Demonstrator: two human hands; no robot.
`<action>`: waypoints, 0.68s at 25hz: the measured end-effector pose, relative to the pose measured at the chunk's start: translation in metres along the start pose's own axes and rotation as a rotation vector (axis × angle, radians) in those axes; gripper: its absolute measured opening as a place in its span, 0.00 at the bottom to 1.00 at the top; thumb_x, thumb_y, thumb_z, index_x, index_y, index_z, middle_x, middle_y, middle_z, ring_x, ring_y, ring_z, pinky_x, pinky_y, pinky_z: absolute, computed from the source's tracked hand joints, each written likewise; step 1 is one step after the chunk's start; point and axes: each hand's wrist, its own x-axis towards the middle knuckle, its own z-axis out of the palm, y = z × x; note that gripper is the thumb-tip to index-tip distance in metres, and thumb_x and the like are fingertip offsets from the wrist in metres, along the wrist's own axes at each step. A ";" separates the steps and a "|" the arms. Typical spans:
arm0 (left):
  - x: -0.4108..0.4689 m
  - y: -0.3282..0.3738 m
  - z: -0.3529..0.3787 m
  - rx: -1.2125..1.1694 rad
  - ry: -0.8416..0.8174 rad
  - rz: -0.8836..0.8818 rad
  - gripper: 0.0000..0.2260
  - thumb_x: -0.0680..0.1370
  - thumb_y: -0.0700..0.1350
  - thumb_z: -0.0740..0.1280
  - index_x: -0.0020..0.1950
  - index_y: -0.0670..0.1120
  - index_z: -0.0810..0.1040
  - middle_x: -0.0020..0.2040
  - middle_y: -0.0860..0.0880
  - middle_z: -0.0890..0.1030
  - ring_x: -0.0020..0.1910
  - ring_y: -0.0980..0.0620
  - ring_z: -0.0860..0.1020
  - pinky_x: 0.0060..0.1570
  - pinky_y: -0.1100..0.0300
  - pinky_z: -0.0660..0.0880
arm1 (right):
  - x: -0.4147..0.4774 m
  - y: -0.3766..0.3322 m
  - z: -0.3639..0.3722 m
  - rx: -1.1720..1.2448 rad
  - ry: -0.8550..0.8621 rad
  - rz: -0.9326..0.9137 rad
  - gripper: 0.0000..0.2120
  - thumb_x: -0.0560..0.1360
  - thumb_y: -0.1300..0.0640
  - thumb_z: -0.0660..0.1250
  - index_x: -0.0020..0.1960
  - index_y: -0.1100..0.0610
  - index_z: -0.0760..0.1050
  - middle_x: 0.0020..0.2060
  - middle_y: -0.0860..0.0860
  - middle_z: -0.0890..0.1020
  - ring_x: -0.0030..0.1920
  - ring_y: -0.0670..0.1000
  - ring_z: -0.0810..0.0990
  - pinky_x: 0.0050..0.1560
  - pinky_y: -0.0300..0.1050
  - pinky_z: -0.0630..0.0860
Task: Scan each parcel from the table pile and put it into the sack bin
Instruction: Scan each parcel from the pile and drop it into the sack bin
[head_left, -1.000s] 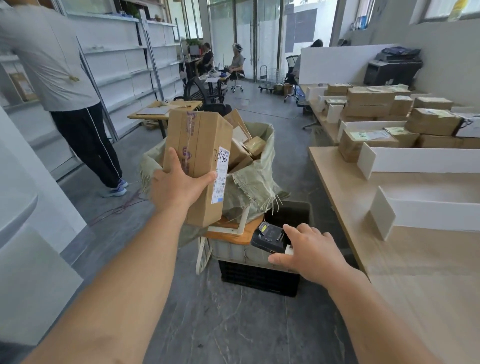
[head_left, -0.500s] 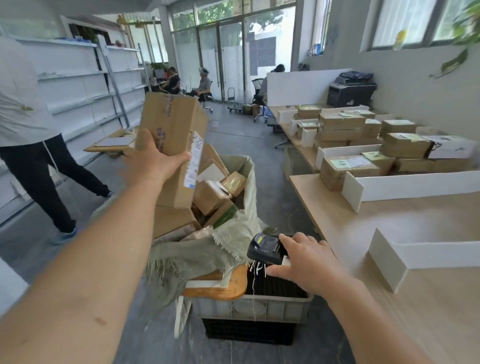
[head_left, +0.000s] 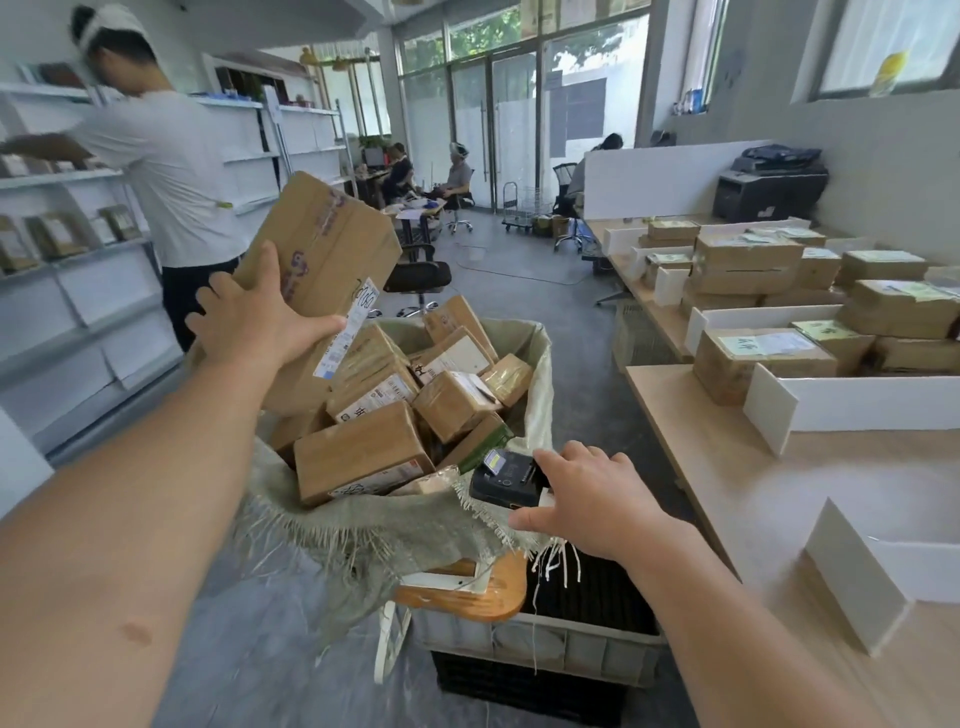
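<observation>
The fingers of the left hand are spread wide on the flat brown face of the parcel. The thumb presses on the side with the white label. So this hand grips the box from behind.

A second ago the box stood straight up in that hand. Now it leans over, with its top tipping away. Its low end is down at the left edge of the sack bin, right by the boxes in the sack. I cannot tell if it touches them yet.

The right hand has its fingers curled on the back end of the black scanner. It has stayed by the front right corner of the sack bin, above the grey crate.

I think the scan of this box is done and the box is now going in. The sack is heaped up to its rim and this box is a big one. It may need a flat spot on top, or it could slide off over the edge.

More boxes wait in a pile toward the far end of the desk, so the job is not over.
</observation>
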 end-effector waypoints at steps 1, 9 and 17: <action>0.001 -0.006 -0.001 0.008 0.003 0.002 0.51 0.61 0.74 0.70 0.75 0.59 0.48 0.67 0.35 0.63 0.65 0.34 0.64 0.64 0.40 0.64 | 0.006 -0.002 0.001 -0.003 0.009 -0.018 0.36 0.73 0.29 0.59 0.72 0.51 0.63 0.62 0.52 0.74 0.64 0.56 0.72 0.63 0.54 0.66; 0.068 -0.052 0.017 0.088 0.010 0.015 0.52 0.61 0.73 0.71 0.76 0.60 0.46 0.68 0.37 0.62 0.66 0.36 0.63 0.63 0.41 0.64 | 0.093 -0.039 -0.008 -0.049 0.044 -0.089 0.37 0.73 0.28 0.59 0.72 0.51 0.63 0.61 0.52 0.73 0.61 0.55 0.72 0.60 0.53 0.68; 0.196 -0.062 0.069 0.134 -0.142 0.075 0.51 0.61 0.76 0.67 0.77 0.59 0.49 0.69 0.37 0.64 0.66 0.36 0.65 0.64 0.42 0.65 | 0.215 -0.093 -0.014 -0.064 0.040 -0.008 0.39 0.72 0.28 0.58 0.75 0.50 0.59 0.62 0.52 0.72 0.63 0.56 0.72 0.62 0.54 0.67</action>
